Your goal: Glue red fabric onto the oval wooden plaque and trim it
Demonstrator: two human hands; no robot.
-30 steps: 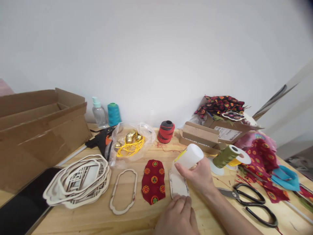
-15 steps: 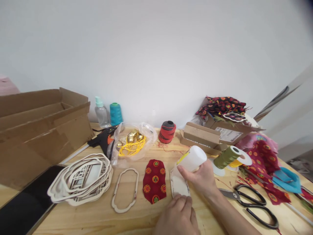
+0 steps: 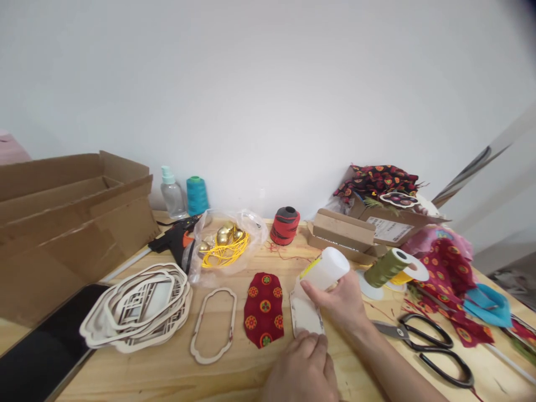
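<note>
right of the red flowered fabric [image 3: 264,310], we should steady the off-white panel [image 3: 307,314] with our left hand [image 3: 302,367] on its near end, pinching or pressing we cannot tell, and evenly guide the tilted white bottle [image 3: 328,264] our right hand [image 3: 347,304] grips over its far end.

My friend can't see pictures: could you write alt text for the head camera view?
A right hand holds a white bottle tipped over a pale panel; the left hand rests on the panel's near end. Red patterned fabric and a frame lie to the left, scissors to the right.
</note>
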